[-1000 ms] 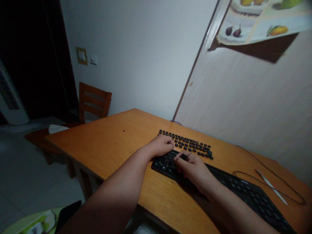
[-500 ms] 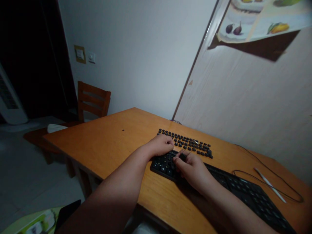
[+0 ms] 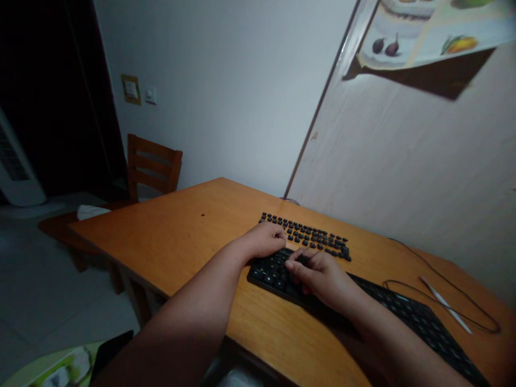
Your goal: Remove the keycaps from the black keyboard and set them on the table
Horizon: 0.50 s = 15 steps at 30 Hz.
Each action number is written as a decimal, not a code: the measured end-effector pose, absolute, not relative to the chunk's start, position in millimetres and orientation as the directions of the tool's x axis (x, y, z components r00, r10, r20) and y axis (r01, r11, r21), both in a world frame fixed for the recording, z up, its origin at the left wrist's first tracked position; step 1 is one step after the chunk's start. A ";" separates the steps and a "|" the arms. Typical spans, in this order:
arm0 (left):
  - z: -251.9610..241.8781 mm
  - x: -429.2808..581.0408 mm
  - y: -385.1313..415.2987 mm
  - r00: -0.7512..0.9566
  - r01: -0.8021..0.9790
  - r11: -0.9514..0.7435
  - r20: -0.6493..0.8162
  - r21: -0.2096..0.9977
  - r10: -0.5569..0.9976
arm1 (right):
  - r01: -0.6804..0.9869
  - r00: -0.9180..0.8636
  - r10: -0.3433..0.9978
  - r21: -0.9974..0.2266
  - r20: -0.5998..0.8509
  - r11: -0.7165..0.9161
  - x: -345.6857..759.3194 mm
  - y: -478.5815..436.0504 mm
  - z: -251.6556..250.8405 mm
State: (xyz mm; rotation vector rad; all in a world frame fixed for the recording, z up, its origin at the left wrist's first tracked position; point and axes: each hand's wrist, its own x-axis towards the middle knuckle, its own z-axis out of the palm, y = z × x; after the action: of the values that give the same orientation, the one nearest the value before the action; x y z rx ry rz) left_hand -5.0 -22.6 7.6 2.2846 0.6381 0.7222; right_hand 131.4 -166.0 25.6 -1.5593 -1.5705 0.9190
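Note:
A black keyboard (image 3: 403,306) lies slantwise along the table's near side, its left end under my hands. My left hand (image 3: 266,239) rests at the keyboard's far left edge with fingers curled in; anything inside them is hidden. Over the left part of the keys, my right hand (image 3: 316,275) is closed in a pinch, thumb against fingertips. A thin line shows by its fingers, too small to name. Just behind the keyboard, loose black keycaps (image 3: 308,234) are set out in rows on the tabletop, partly covered by my left hand.
The wooden table (image 3: 169,236) meets the wall at the back. A cable (image 3: 451,309) loops at the right beside a white pen-like stick (image 3: 445,305). A small dark piece (image 3: 202,215) lies to the left. Beyond stands a wooden chair (image 3: 155,164).
My right hand has shifted slightly and its fingers have turned lower over the keys. A bright glint among the keycaps is gone. My left hand stays in place.

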 end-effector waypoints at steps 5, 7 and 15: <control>7.6 -5.3 -23.7 0.730 0.242 -0.667 0.320 0.704 0.603 | 0.473 -0.037 0.999 -0.881 -0.003 0.014 128.7 -169.7 27.9; 8.1 -5.7 -24.1 0.729 0.248 -0.663 0.314 0.706 0.608 | 0.479 -0.049 0.999 -0.878 -0.007 0.017 126.9 -170.1 27.5; 9.0 -6.4 -24.3 0.732 0.246 -0.663 0.313 0.707 0.605 | 0.414 0.094 0.994 -0.910 0.056 0.012 113.6 -166.0 18.6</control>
State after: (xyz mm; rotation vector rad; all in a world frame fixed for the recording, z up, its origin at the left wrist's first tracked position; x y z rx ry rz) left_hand -6.4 -24.3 9.0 2.2769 0.6394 0.7123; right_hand 113.6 -166.0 18.6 -1.5330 -1.4462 0.8732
